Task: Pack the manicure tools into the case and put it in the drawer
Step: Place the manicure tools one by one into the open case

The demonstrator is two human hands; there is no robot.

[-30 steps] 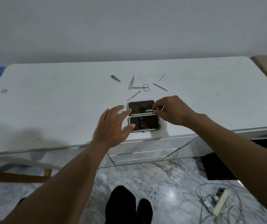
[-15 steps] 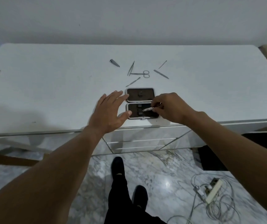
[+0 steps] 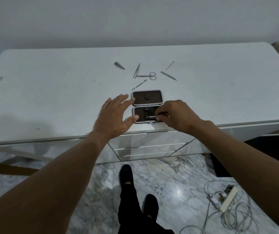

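An open manicure case (image 3: 147, 98) with a dark lining lies flat near the front edge of the white dresser top (image 3: 51, 92). My right hand (image 3: 177, 115) pinches a thin metal tool (image 3: 153, 117) over the case's near half, its tip at a strap there. My left hand (image 3: 116, 114) rests with straight spread fingers against the case's left side. Several loose tools lie behind the case: nail clippers (image 3: 119, 65), tweezers (image 3: 136, 70), small scissors (image 3: 148, 76), a cuticle pusher (image 3: 139, 84), a nail file (image 3: 168, 75) and a thin pick (image 3: 169, 65).
Closed drawer fronts (image 3: 145, 147) sit under the dresser top below the case. A power strip with tangled white cables (image 3: 226, 200) lies on the marble floor at the right. My dark shoes (image 3: 127, 174) stand in front of the drawers.
My right hand has carried the thin tool from the case's hinge down onto the near half. My left hand has stayed at the case's left side. The camera has shifted.
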